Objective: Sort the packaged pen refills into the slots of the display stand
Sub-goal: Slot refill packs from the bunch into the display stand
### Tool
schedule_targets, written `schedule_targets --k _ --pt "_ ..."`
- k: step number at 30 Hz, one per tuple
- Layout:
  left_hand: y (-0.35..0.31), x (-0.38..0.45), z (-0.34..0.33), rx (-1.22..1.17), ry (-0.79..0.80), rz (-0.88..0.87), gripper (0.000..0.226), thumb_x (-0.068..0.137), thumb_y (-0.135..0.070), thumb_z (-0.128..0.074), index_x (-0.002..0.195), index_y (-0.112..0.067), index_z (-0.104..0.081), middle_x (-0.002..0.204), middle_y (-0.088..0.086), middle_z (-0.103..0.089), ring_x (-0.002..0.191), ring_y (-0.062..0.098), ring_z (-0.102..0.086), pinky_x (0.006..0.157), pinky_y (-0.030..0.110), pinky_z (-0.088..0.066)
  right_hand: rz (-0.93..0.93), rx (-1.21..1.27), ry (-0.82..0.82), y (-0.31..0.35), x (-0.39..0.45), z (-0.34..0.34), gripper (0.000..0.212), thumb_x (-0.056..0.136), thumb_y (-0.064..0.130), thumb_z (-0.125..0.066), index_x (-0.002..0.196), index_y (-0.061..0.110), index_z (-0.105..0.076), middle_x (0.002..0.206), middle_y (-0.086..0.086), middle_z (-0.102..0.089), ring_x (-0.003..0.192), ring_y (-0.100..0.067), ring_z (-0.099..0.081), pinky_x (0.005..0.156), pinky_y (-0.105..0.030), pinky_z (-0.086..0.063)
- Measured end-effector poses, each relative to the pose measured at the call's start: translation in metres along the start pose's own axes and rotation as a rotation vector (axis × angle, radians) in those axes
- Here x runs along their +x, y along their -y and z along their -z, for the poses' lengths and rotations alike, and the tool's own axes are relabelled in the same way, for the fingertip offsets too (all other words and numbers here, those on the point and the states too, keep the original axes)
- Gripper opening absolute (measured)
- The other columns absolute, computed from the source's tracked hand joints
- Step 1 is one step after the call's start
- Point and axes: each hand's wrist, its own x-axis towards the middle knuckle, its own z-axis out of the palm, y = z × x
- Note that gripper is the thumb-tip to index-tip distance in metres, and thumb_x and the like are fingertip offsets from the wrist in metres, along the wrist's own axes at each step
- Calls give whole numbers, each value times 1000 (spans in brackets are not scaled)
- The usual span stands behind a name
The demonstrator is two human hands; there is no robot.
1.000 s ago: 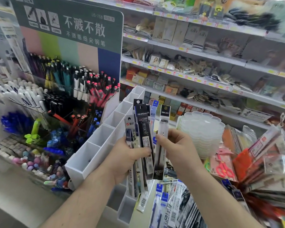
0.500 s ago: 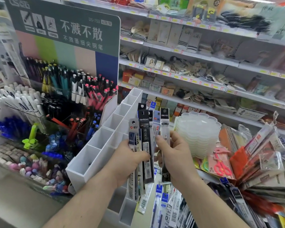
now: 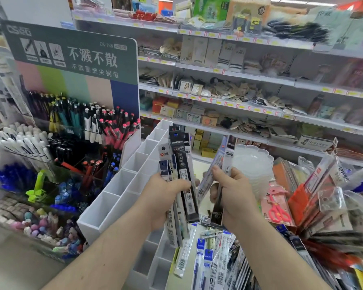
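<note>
Refill packs (image 3: 181, 174) fanned upright in left hand (image 3: 164, 197), fingers clenched round them; right hand (image 3: 232, 193) just beside grips two more packs (image 3: 222, 170), tilted. White display stand (image 3: 122, 185) left of both hands, slots open. Loose packs (image 3: 214, 256) lie below.

One view only — a wide-angle camera worn on the person's head, looking forward and down (lines bow toward the frame edges). It sits close over the display stand (image 3: 122, 197) at centre-left, with store shelves (image 3: 249, 76) further off across the upper right.
</note>
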Motion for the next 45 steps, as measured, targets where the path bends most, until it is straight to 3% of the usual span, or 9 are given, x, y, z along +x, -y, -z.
schedule_targets --k 4,12,17,22,30,35,39,42,45 --pt "4 3 0 -27 29 33 22 93 6 -57 113 3 -64 96 15 -77 81 27 -76 61 35 -61 -55 57 -62 5 9 17 8 100 19 -58 94 13 -58 58 3 -59 41 -7 -37 38 -17 -33" --pt "18 10 4 5 93 48 33 74 -9 -80 105 -10 -69 100 18 -76 90 34 -75 72 45 -61 -58 -65 154 4 6 21 12 96 11 -57 92 13 -68 59 -2 -56 42 -9 -41 38 -19 -31" --pt "27 11 4 -2 89 7 30 77 -1 -78 102 -15 -67 97 14 -77 90 32 -75 72 44 -62 -67 -261 206 0 6 23 27 102 31 -53 99 13 -73 63 5 -55 51 -6 -47 47 -20 -39" --pt "31 11 4 15 136 -12 30 78 -2 -80 102 -17 -73 101 14 -77 94 30 -75 71 37 -62 51 -330 207 -8 6 14 14 90 17 -73 76 20 -74 60 11 -65 53 -1 -59 50 -14 -45" --pt "34 13 7 126 -10 -10 32 82 -12 -80 112 -15 -69 98 0 -79 93 18 -75 86 41 -58 65 -337 -34 -17 12 3 5 84 6 -71 81 9 -73 81 -20 -73 63 -22 -64 62 -46 -58" --pt "34 11 5 97 120 -84 38 77 -12 -83 112 -16 -70 102 2 -78 98 18 -74 80 27 -60 61 -342 17 -23 7 -12 5 83 6 -71 86 6 -75 86 -18 -75 82 -34 -73 78 -54 -60" --pt "35 14 7 79 156 -94 37 77 -1 -81 111 -12 -70 101 6 -78 98 21 -74 77 23 -57 -56 -178 97 -25 5 -10 10 91 17 -71 86 13 -79 93 -14 -77 87 -29 -75 80 -47 -61" --pt "36 13 8 81 155 -72 33 77 3 -81 105 -13 -73 99 6 -78 95 18 -75 76 21 -56 -100 -135 95 -25 2 -6 20 88 28 -71 75 13 -77 72 -7 -69 63 -17 -67 55 -29 -55" --pt "34 12 7 76 130 -40 31 76 -3 -78 104 -16 -75 99 9 -78 96 24 -74 84 34 -60 -115 -111 110 -24 0 2 31 76 40 -71 85 10 -76 66 2 -66 62 -11 -67 55 -22 -52"
